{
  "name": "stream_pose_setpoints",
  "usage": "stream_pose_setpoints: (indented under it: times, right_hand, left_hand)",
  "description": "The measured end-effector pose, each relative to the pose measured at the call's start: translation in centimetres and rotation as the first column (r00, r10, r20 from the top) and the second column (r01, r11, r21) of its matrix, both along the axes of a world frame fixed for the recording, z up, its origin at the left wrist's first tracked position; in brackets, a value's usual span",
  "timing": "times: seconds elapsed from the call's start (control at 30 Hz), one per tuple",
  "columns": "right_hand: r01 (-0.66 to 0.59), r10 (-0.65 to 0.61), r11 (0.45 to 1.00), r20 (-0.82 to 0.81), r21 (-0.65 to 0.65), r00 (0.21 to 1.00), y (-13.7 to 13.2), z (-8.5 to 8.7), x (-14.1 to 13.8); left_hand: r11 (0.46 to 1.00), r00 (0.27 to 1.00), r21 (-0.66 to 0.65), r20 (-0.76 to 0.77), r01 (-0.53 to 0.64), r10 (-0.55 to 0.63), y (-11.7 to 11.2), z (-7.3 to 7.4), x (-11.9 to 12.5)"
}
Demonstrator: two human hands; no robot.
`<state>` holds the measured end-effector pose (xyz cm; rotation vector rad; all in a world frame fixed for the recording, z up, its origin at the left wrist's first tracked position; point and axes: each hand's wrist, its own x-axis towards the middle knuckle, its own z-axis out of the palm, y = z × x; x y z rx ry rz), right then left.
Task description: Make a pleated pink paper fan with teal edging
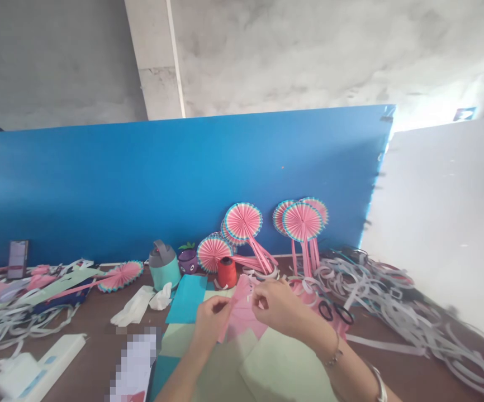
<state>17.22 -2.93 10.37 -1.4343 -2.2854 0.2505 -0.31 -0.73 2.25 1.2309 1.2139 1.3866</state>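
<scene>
My left hand (209,319) and my right hand (276,304) meet over the table and pinch a folded, pleated pink paper (238,301) between them. The left fingers grip its lower end, the right fingers its upper edge. Under the hands lie pale green paper sheets (281,365), a pink sheet (246,324) and a teal sheet (187,298). Finished pink paper fans (243,221) with teal rims lean against the blue board (141,178) behind.
A red thread spool (227,272), a teal jug (164,266) and a purple pot (188,259) stand near the board. Black scissors (336,311) lie right of my hands. Heaps of white paper strips (393,301) cover the right and left sides. A phone (18,259) leans far left.
</scene>
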Motion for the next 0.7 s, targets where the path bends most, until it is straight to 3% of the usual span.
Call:
stream_pose_setpoints:
  times: [0.1, 0.2, 0.27, 0.37, 0.5, 0.7]
  right_hand:
    - [-0.071, 0.058, 0.995, -0.162, -0.074, 0.985, 0.4, -0.1, 0.5]
    - [-0.116, 0.101, 0.991, -0.199, -0.066, 0.975, 0.7, -0.3, 0.7]
    - [-0.119, 0.112, 0.993, -0.173, -0.025, 0.978, 0.8, -0.3, 0.8]
    - [-0.103, 0.105, 0.994, -0.129, 0.022, 0.986, 0.7, 0.0, 1.0]
    - [-0.095, 0.104, 0.992, -0.116, 0.077, 0.988, 0.8, 0.5, 1.3]
    - [-0.084, 0.123, 0.978, -0.203, 0.189, 0.971, 1.5, -0.1, 1.2]
  left_hand:
    - [0.998, 0.995, 0.061, -0.091, -0.034, 0.039, 0.0, -0.2, -0.1]
    - [0.962, 0.942, 0.271, -0.321, -0.01, 0.1, -0.1, -0.9, -0.2]
    - [0.901, 0.839, 0.428, -0.515, 0.076, 0.174, -0.1, -1.5, -0.4]
    - [0.826, 0.658, 0.531, -0.692, 0.187, 0.296, -0.3, -2.0, -0.6]
    - [0.771, 0.489, 0.59, -0.759, 0.238, 0.43, -0.6, -1.3, -0.9]
    - [0.747, 0.402, 0.594, -0.788, 0.3, 0.466, -0.5, -0.2, -1.4]
